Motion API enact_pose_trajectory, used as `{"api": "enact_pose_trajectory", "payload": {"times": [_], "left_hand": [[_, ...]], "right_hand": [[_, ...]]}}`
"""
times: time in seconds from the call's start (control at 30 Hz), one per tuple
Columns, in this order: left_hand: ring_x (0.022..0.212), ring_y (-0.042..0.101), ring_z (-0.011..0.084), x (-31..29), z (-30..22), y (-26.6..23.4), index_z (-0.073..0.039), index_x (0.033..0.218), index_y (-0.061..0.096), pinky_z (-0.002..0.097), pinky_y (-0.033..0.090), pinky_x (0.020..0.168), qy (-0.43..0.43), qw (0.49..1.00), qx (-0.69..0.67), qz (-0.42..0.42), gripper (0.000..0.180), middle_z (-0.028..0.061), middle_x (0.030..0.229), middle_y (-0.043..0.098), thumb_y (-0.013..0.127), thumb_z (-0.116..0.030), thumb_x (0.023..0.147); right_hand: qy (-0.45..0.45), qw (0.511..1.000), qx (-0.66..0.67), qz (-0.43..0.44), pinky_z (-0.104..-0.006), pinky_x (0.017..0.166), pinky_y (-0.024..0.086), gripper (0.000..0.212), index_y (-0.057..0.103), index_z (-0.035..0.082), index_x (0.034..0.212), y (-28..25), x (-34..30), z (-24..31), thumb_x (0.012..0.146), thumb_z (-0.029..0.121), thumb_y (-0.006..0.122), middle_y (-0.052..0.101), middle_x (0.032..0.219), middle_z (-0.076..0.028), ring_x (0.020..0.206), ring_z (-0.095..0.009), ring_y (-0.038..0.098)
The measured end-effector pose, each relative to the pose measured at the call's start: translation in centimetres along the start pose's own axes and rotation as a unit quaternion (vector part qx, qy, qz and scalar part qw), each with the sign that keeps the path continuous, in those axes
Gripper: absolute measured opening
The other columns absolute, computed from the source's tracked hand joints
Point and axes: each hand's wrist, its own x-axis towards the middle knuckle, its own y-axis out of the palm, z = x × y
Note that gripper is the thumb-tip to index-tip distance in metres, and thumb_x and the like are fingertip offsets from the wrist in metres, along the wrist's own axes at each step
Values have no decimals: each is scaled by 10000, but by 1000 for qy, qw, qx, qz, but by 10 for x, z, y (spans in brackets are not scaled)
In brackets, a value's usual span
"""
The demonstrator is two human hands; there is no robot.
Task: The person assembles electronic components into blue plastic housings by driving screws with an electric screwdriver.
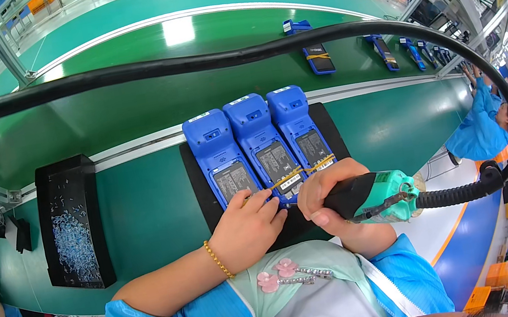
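Three blue handheld terminals lie side by side on a black mat (195, 178), their backs up and labelled batteries showing: the left one (207, 134), the middle one (254, 119) and the right one (288, 104). Yellow rubber bands (322, 163) cross the middle and right ones. My left hand (248, 225) rests over the lower end of the left terminal, fingers bent; anything pinched there is hidden. With my right hand (334, 193) I grip a green and black electric screwdriver (381, 196) by the middle and right terminals' lower ends. Its tip is hidden.
A black tray (97, 218) of small screws (74, 246) stands on the left. A thick black cable (184, 64) arches across to the screwdriver. Beyond the metal rail (150, 141), a green belt (125, 109) carries more blue terminals (320, 59). A co-worker (481, 120) sits far right.
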Motion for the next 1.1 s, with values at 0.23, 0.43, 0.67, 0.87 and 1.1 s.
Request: {"api": "enact_pose_trajectory", "payload": {"times": [0.23, 0.43, 0.67, 0.87, 1.1], "left_hand": [[1177, 547, 244, -1, 0, 4, -70, 1071, 694, 428, 392, 1006, -5, 1000, -11, -22, 292, 83, 1116, 639, 600, -191, 823], [1111, 581, 221, 9, -3, -4, -81, 927, 694, 391, 411, 956, -93, 982, -80, -145, 183, 58, 1034, 667, 705, -181, 774], [1014, 628, 192, 7, 3, 12, -111, 855, 698, 387, 445, 886, -68, 983, -96, -141, 156, 17, 935, 668, 767, -162, 725], [1016, 628, 199, 13, 1, 8, -122, 829, 684, 380, 448, 877, -1, 992, -85, -97, 125, 21, 961, 680, 755, -165, 736], [1122, 576, 211, 17, -5, 5, -111, 800, 646, 379, 441, 873, 58, 996, -62, -27, 113, 64, 1189, 647, 704, -205, 777]], "right_hand": [[-8, 997, 72, -6, -236, 586, 453, 192, 540, 29, 797, 0, -4, 2, 765, -29, 720, 577, 707, -57, 635, -100, 550], [-117, 987, 103, -45, -319, 464, 456, 360, 455, 45, 1023, -1, -7, 1, 827, 143, 741, 509, 594, -28, 505, -157, 525], [-137, 977, 162, -25, -349, 609, 492, 354, 457, 55, 1090, -13, -18, 15, 835, 53, 702, 536, 691, -52, 624, -166, 535], [-205, 967, -26, -150, -300, 445, 418, 341, 442, 20, 1055, -40, -14, -4, 838, 102, 692, 478, 582, -43, 468, -138, 462], [-159, 972, 19, -173, -205, 589, 409, 372, 494, -11, 1086, -50, -22, -29, 791, -60, 715, 576, 752, -49, 644, -69, 538]]}}
